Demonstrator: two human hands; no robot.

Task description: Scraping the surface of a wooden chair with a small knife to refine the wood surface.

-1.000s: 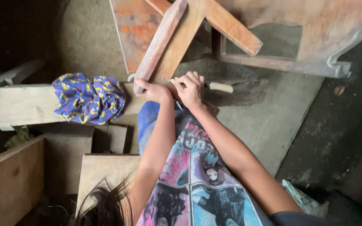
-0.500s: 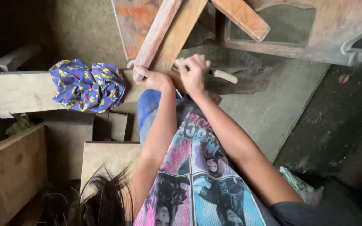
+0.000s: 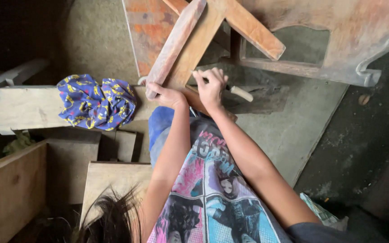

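I am looking down over my own arms at a wooden frame [image 3: 212, 27] made of crossed slats, which is leaning on the concrete floor [image 3: 289, 130] in front of my knees. My left hand [image 3: 167, 95] is wrapping its grip around the lower end of one reddish, worn slat [image 3: 173, 47], fingers pressed together over the wood, just beside the point where that slat is meeting a paler board. My right hand [image 3: 211, 87] is closing its grip on a small tool with a pale handle [image 3: 240, 93]; the handle is sticking out to the right of my fist, and the working end is hidden under my fingers, so I cannot tell what kind of tool it is. The two hands are sitting close together, nearly touching, at the bottom of the frame.

To the left, a crumpled blue cloth with yellow marks [image 3: 96, 102] is lying on a pale wooden beam [image 3: 19, 108] that is running across the view. Below that beam, flat wooden boards [image 3: 113, 180] are resting near a wooden box wall [image 3: 10, 189]. Behind the frame, a larger carved wooden piece [image 3: 338, 40] with a rectangular opening is standing. My lap is showing a printed shirt [image 3: 212, 198] and blue fabric [image 3: 158, 128] beneath my forearms.
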